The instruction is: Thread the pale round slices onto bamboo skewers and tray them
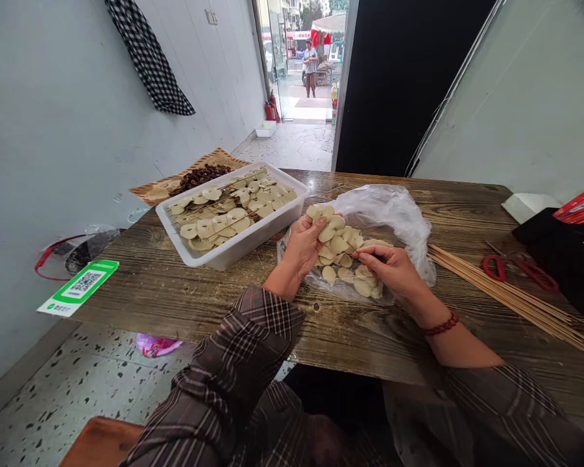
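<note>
My left hand [302, 245] is closed around a row of thin, pale round slices [327, 222] that look threaded together; any stick inside them is hidden. To its right, my right hand [387, 264] pinches thumb and forefinger together over the loose slices [345, 246]. What it grips is too small to make out. Those loose slices lie on a clear plastic bag [394, 211], crumpled open beneath both hands. A white plastic tub [214, 259] stands left of my hands, filled with skewers of similar slices [233, 220].
Bamboo skewers [506, 292] lie on the wooden table [175, 301] at right, beside red-handled scissors [494, 267] and a black box [559, 253]. Dark brown pieces [202, 176] sit on paper behind the tub. A green code card [80, 285] lies at the left edge.
</note>
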### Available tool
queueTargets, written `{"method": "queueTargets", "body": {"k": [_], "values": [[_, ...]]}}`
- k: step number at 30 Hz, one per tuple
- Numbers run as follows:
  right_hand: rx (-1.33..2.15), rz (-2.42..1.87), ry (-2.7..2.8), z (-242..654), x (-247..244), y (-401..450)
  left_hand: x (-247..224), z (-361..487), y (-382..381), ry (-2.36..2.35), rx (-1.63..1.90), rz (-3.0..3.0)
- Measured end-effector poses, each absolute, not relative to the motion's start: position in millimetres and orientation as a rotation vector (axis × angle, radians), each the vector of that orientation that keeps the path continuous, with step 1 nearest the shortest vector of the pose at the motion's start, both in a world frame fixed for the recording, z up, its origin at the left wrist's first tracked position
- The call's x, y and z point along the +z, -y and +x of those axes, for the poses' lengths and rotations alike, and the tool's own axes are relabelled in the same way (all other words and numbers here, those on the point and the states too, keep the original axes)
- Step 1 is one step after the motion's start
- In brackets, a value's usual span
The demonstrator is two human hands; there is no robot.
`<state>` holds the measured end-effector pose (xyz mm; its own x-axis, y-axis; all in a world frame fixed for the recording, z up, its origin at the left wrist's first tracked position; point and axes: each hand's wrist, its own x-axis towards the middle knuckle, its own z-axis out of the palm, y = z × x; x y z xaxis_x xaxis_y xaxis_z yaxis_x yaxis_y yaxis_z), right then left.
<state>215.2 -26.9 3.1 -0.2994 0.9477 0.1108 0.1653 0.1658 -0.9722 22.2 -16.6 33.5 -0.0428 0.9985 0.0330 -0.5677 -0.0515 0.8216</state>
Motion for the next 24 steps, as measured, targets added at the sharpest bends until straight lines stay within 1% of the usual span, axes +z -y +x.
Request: {"method": "queueTargets", "body": {"k": [9,15,17,22,24], "values": [[1.333,-1.067,1.475,212.5,6.3,29.8,34.7,21.4,16.7,-0.712,1.417,0.706],[1.3,-1.046,1.487,210.8,3.6,28.9,23.3,28.7,18.3,-0.671,1.28,0.684],[1.232,-1.051,1.535,210.7,3.2,28.1,21.4,30.9,19.3,-0.664,1.294,0.672],[0.903,-1.051,1.774,209.6,5.8,28.0,22.7,32.3,21.0,-0.678,1.329,0.686],[0.853,-1.062,1.808,208.2,6.1,28.8,23.7,32.4,21.6,-0.687,1.334,0.691]]}}
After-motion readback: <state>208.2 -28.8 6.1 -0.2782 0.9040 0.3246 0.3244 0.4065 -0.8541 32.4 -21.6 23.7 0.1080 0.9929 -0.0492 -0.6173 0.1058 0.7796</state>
